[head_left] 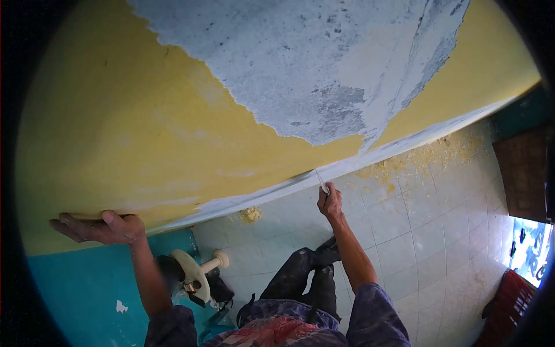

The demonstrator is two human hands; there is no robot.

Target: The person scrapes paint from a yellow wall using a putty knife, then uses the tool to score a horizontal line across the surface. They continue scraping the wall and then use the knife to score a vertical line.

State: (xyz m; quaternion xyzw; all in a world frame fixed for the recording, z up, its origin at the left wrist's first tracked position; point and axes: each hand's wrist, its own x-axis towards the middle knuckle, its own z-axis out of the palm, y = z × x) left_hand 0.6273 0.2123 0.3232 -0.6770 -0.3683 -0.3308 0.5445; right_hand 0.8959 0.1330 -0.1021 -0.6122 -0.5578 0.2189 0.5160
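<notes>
While the left hand (101, 227), thumb and fingers apart, seems braced on the yellow-painted wall (144, 133), a thin scraper (321, 180) meets its lower edge, clamped in the right hand (331, 202); paint scraping appears in hand, the next stroke calling for a shallow blade angle.

Both arms reaching forward and well apart; left grip (101, 228) unfurled, right grip (330, 201) curled tight.
Left forearm (149, 277) runs up and forward from the sleeve (172, 327); wrist (136, 238) bent sharply, so the fingers (72, 228) extend leftward across the forearm's line, loosely straight. Right forearm (354, 254) angles forward and inward, wrist (336, 218) nearly in line with it, fingers folded in. Legs (292, 277) below, between the arms; part of the torso visible.
</notes>
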